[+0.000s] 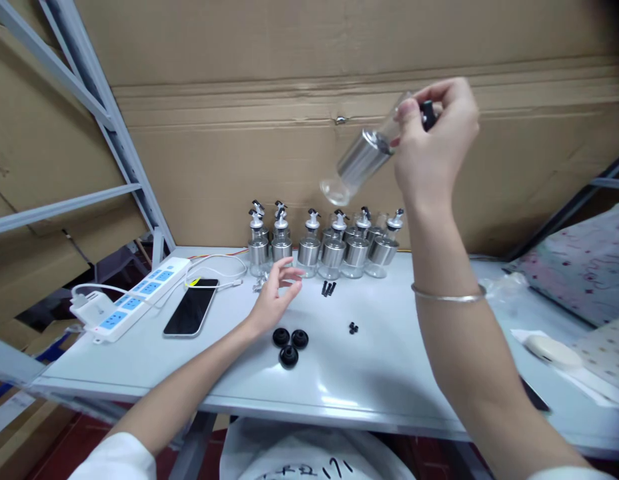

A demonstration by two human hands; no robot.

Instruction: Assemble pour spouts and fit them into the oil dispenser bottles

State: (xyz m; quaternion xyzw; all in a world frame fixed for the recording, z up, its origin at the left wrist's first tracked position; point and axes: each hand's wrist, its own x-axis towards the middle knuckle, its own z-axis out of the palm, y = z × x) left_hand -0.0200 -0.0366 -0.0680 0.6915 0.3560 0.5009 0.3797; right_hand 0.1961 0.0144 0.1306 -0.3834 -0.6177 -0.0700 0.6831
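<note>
My right hand [434, 133] is raised at the upper right, closed round the neck of a glass bottle [364, 159] with a steel band. The bottle hangs tilted, its base toward the lower left, and a black piece shows by the fingers. Over the table, my left hand [277, 293] has its fingers apart and holds nothing; small clear or silver parts [260, 283] lie beside it. Several banded bottles with spouts [333, 252] stand behind. Three black round caps [288, 356], black sticks [328, 289] and small black pieces [353, 328] lie on the table.
On the white table [389, 393], a power strip [139, 300], white cable and phone [191, 308] lie left. A white oval object [553, 351] and patterned bags [579, 260] are right. Cardboard [239, 153] stands behind; a metal frame [104, 107] rises left.
</note>
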